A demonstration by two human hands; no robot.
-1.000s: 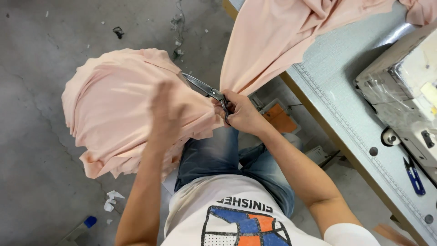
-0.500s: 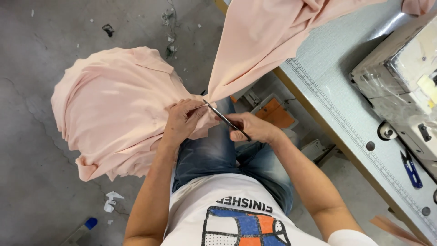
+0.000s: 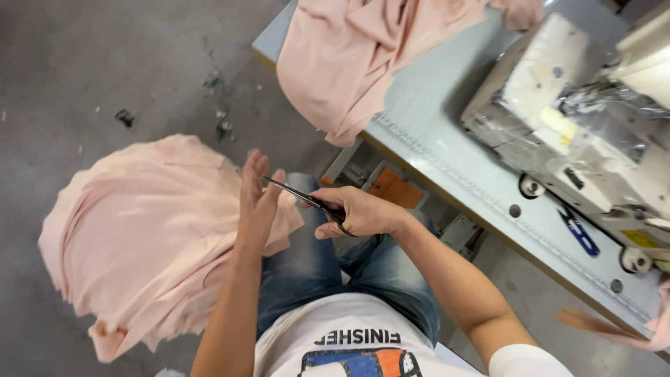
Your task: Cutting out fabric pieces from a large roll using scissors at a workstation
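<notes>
My right hand [image 3: 356, 211] grips a pair of dark scissors [image 3: 301, 197], blades pointing left toward my left hand [image 3: 257, 197]. My left hand is raised with its fingers apart and holds nothing; it hovers just over the edge of a big heap of pale pink fabric [image 3: 143, 237] lying to the left of my lap. A second piece of pink fabric [image 3: 356, 56] hangs over the near edge of the sewing table [image 3: 447, 153]; it is separate from the heap.
A white sewing machine [image 3: 579, 119] stands on the table at the right. A blue-handled tool [image 3: 578, 232] lies near the table's front edge. Grey concrete floor [image 3: 105, 70] with scraps surrounds the heap. My jeans-clad legs sit under the hands.
The fabric strip that joined the heap to the table cloth is now parted. My left hand let go of the fabric and opened. The view shifted right toward the machine.
</notes>
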